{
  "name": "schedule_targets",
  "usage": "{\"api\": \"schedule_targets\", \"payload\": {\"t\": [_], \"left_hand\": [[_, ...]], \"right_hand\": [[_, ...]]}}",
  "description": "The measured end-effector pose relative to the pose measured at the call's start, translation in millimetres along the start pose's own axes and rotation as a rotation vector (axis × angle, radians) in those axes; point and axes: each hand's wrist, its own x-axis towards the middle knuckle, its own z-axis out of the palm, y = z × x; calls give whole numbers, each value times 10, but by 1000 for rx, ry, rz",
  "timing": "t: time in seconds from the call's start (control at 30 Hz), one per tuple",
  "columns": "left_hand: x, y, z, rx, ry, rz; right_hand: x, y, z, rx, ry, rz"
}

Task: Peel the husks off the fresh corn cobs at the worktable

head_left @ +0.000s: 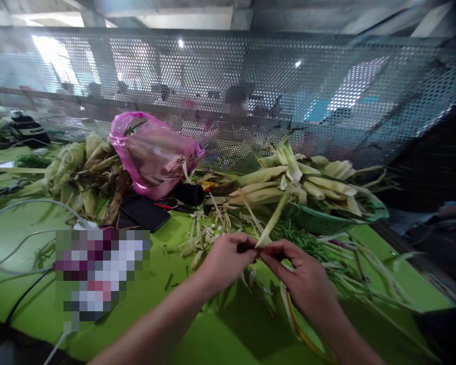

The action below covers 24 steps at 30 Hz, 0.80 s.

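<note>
Between my two hands, above the green table, is a pale corn husk [270,226], its narrow end pointing away from me. My left hand [228,259] pinches the husk's near end from the left, fingers closed. Close beside it, my right hand [302,266] is closed too, with thumb and forefinger on the same end. A yellow band with a pale strip [298,324] hangs below my right palm; how it is held is hidden. Husk scraps [209,228] and thin green strips [304,241] lie just past my hands.
Corn husks [289,177] pile over a green basket [336,219] at right. Behind stand a pink plastic bag [155,152] and another husk heap [76,170]. A black phone [146,210] and cables [26,203] lie left. A perforated metal screen [197,76] borders the table's far side.
</note>
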Motion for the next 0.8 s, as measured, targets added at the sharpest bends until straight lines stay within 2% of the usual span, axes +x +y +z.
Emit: {"api": "schedule_targets", "payload": {"t": [0.2,0.37,0.63,0.8], "left_hand": [[-24,32,15,1,-17,-19],[-6,39,29,-120,-39,-55],[23,64,4,-400,-17,-256],[16,76,-32,-422,-3,-339]], "right_hand": [[4,-51,17,146,33,59],[-11,-39,22,164,33,59],[7,-9,-26,179,-4,-56],[11,-16,-56,73,-12,-166]]}}
